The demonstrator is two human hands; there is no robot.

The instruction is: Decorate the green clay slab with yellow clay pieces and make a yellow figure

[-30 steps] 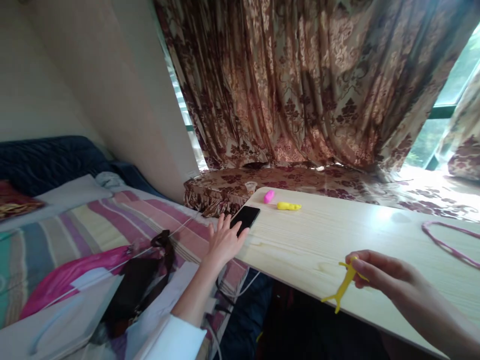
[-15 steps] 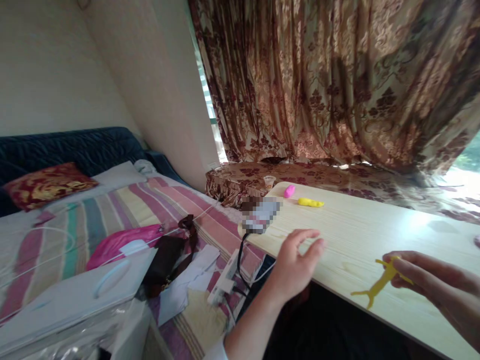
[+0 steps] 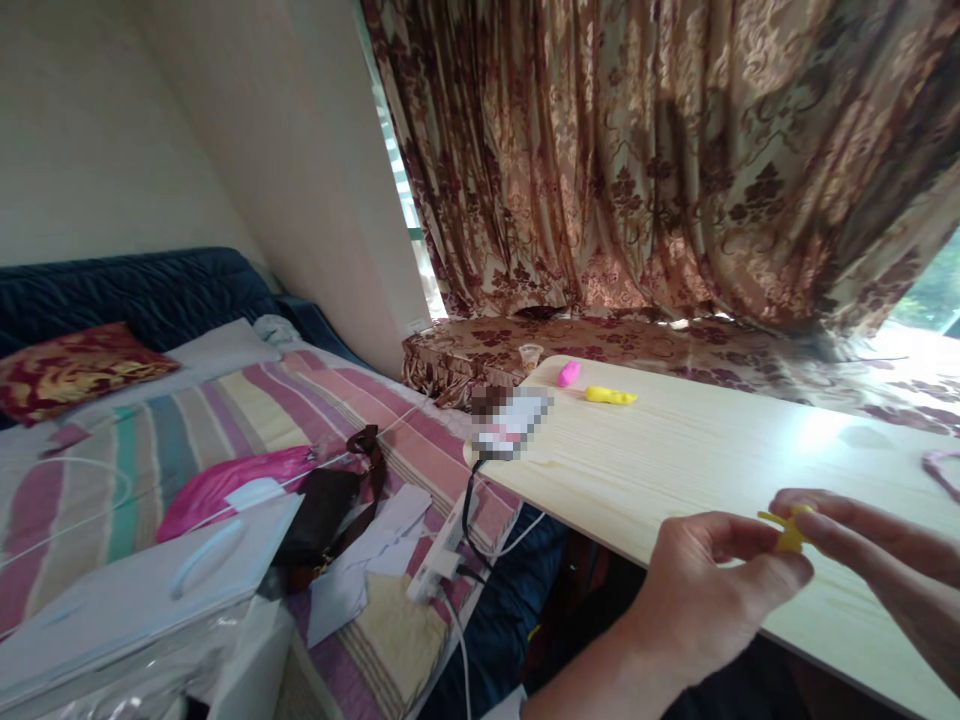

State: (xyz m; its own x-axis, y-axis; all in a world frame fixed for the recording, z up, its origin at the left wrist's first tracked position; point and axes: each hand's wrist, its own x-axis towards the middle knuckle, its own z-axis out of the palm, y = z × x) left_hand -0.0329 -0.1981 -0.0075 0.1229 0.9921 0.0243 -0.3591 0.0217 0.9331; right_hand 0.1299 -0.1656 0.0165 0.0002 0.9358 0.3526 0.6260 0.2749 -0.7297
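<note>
One patterned curtain [image 3: 585,180] fills the far side, and one bed [image 3: 375,415] with a striped cover takes up the left. One pale wooden bench [image 3: 637,455] runs off to the right. On the bed lie one red-and-gold cushion [image 3: 82,370], one bright pink bundle [image 3: 217,490] and one white power strip [image 3: 442,560]. Two bare hands meet over the near part of the bench. The left hand [image 3: 697,590] and the right hand [image 3: 877,550] each have thumb and fingers pressed together in a grip, both pinching the same single yellow figure [image 3: 790,537], whose lower end the left fingers hide. One flat, pixelated object [image 3: 514,422] lies at the bench's left end, and part of one pink loop [image 3: 941,470] shows at the right. One clear cup [image 3: 531,355] stands just behind the far left corner. Near that corner rest one yellow piece [image 3: 609,396] and, just beside it, one smaller pink piece [image 3: 568,374].
</note>
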